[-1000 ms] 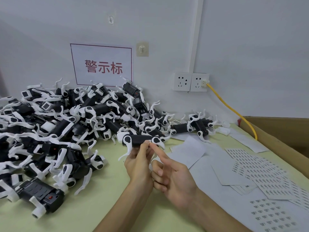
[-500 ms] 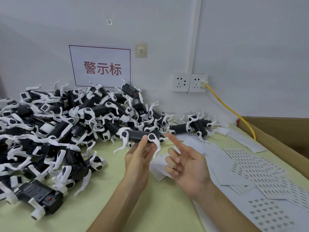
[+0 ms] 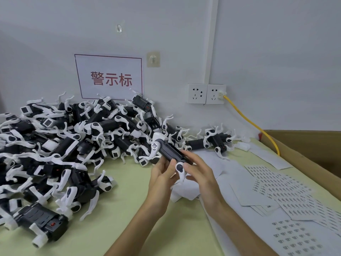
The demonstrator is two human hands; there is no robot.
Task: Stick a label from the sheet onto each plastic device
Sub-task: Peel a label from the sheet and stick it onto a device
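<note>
Green worktop (image 3: 129, 209) had label sheets (image 3: 287, 198) at 3 o'clock, and in the middle the left hand (image 3: 161, 174) and right hand (image 3: 200, 174) each had a closed grip on one plastic device (image 3: 169, 151), which looked light and hard, best held by its black body.

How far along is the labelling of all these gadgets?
Done: blank sheets beside the hands suggest some labels are used. In hand: left hand and right hand hold one device. Remaining: a big pile and several label sheets; labelled ones can't be told apart.
</note>
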